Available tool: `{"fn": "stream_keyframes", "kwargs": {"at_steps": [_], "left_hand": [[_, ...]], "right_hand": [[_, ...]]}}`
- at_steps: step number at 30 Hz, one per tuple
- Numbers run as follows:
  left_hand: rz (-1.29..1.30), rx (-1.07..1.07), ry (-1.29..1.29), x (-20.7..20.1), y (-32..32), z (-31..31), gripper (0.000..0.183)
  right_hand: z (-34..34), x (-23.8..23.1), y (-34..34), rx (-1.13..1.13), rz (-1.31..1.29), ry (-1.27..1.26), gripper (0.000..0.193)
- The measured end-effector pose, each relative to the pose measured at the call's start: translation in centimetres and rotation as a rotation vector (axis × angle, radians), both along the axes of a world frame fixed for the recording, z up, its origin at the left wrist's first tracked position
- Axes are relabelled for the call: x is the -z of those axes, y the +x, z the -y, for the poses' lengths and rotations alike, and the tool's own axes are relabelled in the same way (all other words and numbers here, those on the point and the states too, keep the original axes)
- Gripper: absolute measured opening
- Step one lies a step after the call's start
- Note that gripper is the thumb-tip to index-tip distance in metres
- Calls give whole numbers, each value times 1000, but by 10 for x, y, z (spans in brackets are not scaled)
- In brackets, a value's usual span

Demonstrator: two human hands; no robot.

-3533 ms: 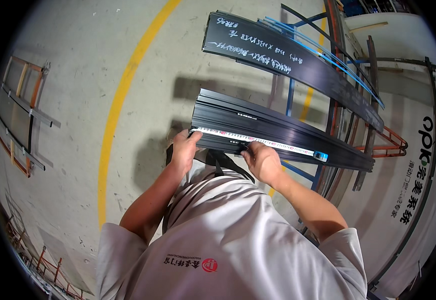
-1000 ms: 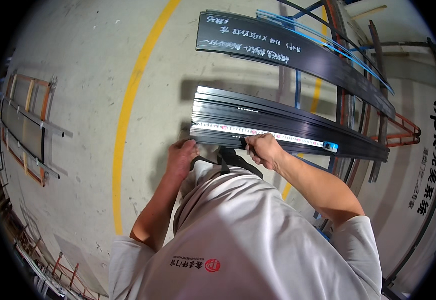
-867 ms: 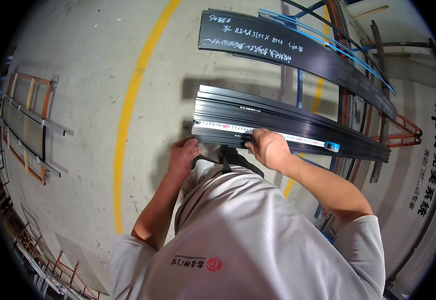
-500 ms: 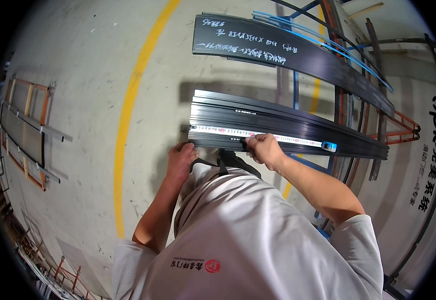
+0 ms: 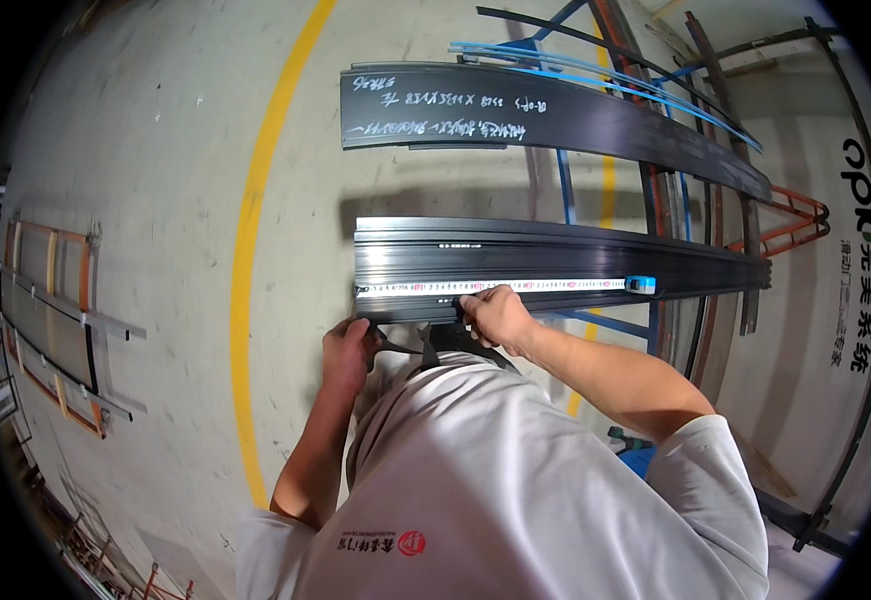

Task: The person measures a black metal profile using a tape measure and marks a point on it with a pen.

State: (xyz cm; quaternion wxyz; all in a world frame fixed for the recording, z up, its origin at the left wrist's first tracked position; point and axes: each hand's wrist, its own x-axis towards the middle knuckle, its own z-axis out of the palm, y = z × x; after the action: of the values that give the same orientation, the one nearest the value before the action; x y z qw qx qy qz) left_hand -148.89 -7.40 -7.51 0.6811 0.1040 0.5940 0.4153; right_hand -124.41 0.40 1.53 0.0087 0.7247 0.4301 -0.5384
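Item: stack of long black metal profiles (image 5: 556,255), lying across blue trestles (image 5: 566,190) over a concrete floor (image 5: 156,150).

Measuring tape (image 5: 496,287): drawn out along the near profile, its blue case (image 5: 641,285) resting at the far end (so the length looks already spanned).

Right hand (image 5: 496,315): fingers pressed down on the tape near its start.

Left hand (image 5: 348,350): curled shut around a thin dark tool, kind unclear, at the profile's end.

Judged left: the mark or reading.

A second lettered profile (image 5: 516,115) lies beyond, untouched.

Black-and-green wall sign (image 5: 861,255) — far right.
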Motion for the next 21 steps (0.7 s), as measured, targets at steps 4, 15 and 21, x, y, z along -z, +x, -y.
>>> {"fn": "stream_keyframes", "kwargs": {"at_steps": [4,15,21], "left_hand": [[-27,84,39,-9,-7,-3,22],[224,-80,91,33,-15,7,10],[234,-73,78,41,-19,4,14]], "right_hand": [[6,4,20,-1057,232,723,19],[-12,32,3,162,-42,-131,28],[19,13,17,-535,206,685,25]]}}
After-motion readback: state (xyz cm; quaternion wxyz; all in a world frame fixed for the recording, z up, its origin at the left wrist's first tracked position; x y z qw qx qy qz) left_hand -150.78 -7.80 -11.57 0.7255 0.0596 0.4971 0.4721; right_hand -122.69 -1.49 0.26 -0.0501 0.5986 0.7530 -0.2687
